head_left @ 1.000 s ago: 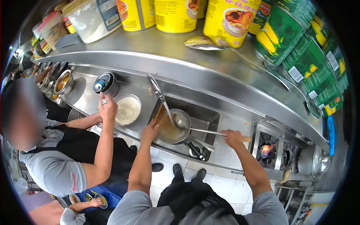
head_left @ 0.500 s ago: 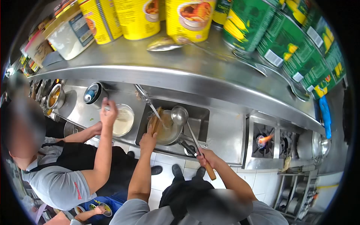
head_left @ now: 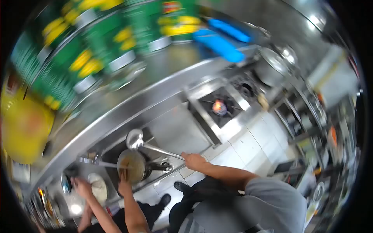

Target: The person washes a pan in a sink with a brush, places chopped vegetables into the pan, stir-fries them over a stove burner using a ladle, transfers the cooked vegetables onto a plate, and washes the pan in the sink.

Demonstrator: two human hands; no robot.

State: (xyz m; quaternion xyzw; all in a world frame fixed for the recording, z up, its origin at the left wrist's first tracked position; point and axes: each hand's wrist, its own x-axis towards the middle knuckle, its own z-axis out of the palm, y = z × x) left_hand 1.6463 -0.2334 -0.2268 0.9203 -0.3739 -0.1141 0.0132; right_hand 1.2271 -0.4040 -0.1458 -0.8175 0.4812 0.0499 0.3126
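My right hand [head_left: 194, 161] is closed around the handle of a metal ladle [head_left: 134, 139], lifted over the sink's edge and angled toward the counter on the right. My left hand [head_left: 125, 188] grips a brown, wooden-looking brush [head_left: 123, 171], its lower end down in a pan [head_left: 136, 179]. The pan rests in the steel sink [head_left: 112, 154], its dark handle [head_left: 157, 166] pointing right. Water from the faucet [head_left: 90, 159] appears to run into the pan. Motion blur hides the brush's details.
A lit burner [head_left: 218, 107] burns on the stove at the right, with a large pot [head_left: 270, 66] behind it. Cans [head_left: 136, 35] and blue-handled items [head_left: 219, 44] line the shelf above. At left, a co-worker's hand [head_left: 82, 188] is by a bowl of white mixture [head_left: 99, 188].
The view has swung right toward the stove, so the sink now sits lower left. My right hand has moved the ladle away from the pan handle, rightward. My left hand stays at the pan.
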